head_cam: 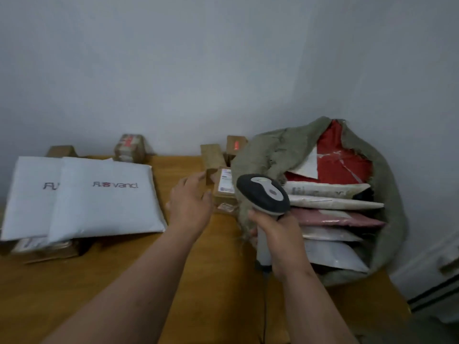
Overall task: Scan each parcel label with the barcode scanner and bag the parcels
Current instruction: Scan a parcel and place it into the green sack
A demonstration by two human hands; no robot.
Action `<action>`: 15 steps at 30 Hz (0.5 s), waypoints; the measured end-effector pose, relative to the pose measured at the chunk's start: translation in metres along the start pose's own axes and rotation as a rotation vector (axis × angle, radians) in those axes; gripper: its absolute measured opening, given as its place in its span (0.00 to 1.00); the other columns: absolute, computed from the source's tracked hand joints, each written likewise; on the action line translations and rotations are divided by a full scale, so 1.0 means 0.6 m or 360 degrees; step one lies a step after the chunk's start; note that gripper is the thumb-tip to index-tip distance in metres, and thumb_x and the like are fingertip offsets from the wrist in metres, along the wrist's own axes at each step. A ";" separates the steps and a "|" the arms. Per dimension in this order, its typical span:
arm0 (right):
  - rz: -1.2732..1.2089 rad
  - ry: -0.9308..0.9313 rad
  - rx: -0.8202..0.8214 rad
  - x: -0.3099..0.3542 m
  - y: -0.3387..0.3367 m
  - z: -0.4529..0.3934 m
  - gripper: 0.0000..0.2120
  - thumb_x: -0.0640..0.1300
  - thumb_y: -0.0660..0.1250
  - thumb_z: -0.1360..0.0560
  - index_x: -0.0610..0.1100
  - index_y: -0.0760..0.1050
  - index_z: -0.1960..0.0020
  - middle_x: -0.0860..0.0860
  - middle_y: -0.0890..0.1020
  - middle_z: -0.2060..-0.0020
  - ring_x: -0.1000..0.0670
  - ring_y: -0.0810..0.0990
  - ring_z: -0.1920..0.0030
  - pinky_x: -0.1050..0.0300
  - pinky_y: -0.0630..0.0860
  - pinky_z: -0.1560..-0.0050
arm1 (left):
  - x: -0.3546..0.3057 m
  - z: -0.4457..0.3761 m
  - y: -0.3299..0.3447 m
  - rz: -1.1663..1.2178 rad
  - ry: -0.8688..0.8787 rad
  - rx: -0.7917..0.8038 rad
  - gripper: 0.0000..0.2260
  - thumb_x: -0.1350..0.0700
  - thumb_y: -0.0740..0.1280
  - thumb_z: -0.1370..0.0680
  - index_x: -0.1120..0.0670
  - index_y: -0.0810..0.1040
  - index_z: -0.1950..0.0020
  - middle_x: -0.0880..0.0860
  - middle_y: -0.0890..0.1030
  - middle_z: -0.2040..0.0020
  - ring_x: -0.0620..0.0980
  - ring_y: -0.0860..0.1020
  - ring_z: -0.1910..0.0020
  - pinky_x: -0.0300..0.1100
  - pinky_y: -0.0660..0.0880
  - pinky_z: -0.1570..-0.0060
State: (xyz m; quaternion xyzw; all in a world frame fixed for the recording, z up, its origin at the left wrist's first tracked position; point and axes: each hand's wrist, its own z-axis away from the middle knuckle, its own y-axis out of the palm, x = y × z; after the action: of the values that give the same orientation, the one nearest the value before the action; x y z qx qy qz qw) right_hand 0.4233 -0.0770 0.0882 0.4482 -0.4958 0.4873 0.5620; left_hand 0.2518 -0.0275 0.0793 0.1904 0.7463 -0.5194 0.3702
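The sack at three o'clock on the table lies on its side with its mouth toward the person, and it already holds a good stack — a red parcel on top, then several white, pink and grey mailers laid flat beneath. So the bagging looks well under way, though I judge it far from finished.

The right hand grips the scanner by its handle, head pointing away toward twelve o'clock. The left hand reaches out with fingers spread and relaxed, holding nothing, its fingertips just beside a small labelled box that sits against the sack's left edge. That box is probably next for scanning.

Still waiting: two white mailers at nine o'clock, overlapping and resting on flat cartons — plus a few brown boxes along the far edge at eleven to twelve o'clock
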 end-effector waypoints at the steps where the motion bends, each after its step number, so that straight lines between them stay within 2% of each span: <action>1: 0.0020 0.0026 0.0016 -0.008 0.042 0.011 0.11 0.48 0.77 0.30 0.52 0.81 0.49 0.52 0.85 0.64 0.50 0.83 0.61 0.54 0.79 0.62 | 0.039 0.003 -0.036 -0.0002 -0.0073 -0.0001 0.19 0.52 0.65 0.19 0.44 0.70 0.27 0.50 0.71 0.28 0.53 0.70 0.31 0.58 0.67 0.32; 4: 0.0062 0.0070 0.0096 -0.033 0.167 0.039 0.10 0.46 0.77 0.29 0.50 0.80 0.49 0.51 0.83 0.64 0.49 0.82 0.62 0.54 0.77 0.63 | 0.160 0.015 -0.140 0.0051 -0.0293 0.0013 0.19 0.52 0.64 0.19 0.47 0.70 0.27 0.51 0.72 0.29 0.54 0.71 0.32 0.59 0.69 0.33; 7: 0.0138 0.0128 0.0199 -0.060 0.277 0.069 0.11 0.50 0.77 0.30 0.52 0.78 0.50 0.51 0.82 0.63 0.48 0.82 0.59 0.49 0.78 0.58 | 0.271 0.038 -0.231 0.0180 -0.0510 0.0003 0.19 0.53 0.64 0.19 0.49 0.71 0.27 0.52 0.73 0.31 0.53 0.73 0.36 0.56 0.71 0.34; 9: 0.0161 0.0156 0.0279 -0.074 0.338 0.087 0.11 0.50 0.76 0.29 0.53 0.77 0.50 0.51 0.83 0.61 0.49 0.82 0.58 0.51 0.77 0.60 | 0.330 0.050 -0.279 0.0273 -0.0636 -0.0022 0.19 0.55 0.65 0.19 0.51 0.71 0.27 0.53 0.74 0.32 0.49 0.75 0.43 0.47 0.75 0.43; 11: 0.0201 0.0178 0.0347 -0.082 0.391 0.098 0.13 0.49 0.76 0.28 0.51 0.77 0.47 0.51 0.83 0.59 0.51 0.82 0.59 0.54 0.75 0.63 | 0.378 0.053 -0.315 0.0381 -0.0729 -0.0055 0.20 0.56 0.65 0.19 0.53 0.71 0.27 0.54 0.75 0.32 0.48 0.75 0.45 0.40 0.73 0.53; 13: 0.0229 0.0196 0.0400 -0.087 0.435 0.099 0.14 0.48 0.75 0.28 0.50 0.77 0.45 0.51 0.83 0.57 0.52 0.82 0.60 0.57 0.75 0.65 | 0.416 0.047 -0.339 0.0450 -0.0796 -0.0107 0.19 0.56 0.65 0.19 0.54 0.71 0.28 0.54 0.75 0.34 0.47 0.75 0.49 0.37 0.70 0.59; 15: 0.0252 0.0210 0.0428 -0.095 0.472 0.093 0.13 0.48 0.75 0.28 0.50 0.76 0.46 0.52 0.83 0.57 0.51 0.82 0.60 0.57 0.75 0.65 | 0.445 0.036 -0.354 0.0471 -0.0851 -0.0133 0.20 0.56 0.65 0.19 0.53 0.71 0.28 0.54 0.75 0.34 0.47 0.74 0.49 0.37 0.69 0.61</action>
State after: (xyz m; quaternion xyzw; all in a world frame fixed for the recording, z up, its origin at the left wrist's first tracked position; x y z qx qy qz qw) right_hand 0.1338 -0.1029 0.0431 0.4458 -0.4220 0.6203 0.4882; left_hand -0.0570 -0.1567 0.0094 0.1383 0.6073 -0.4604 0.6326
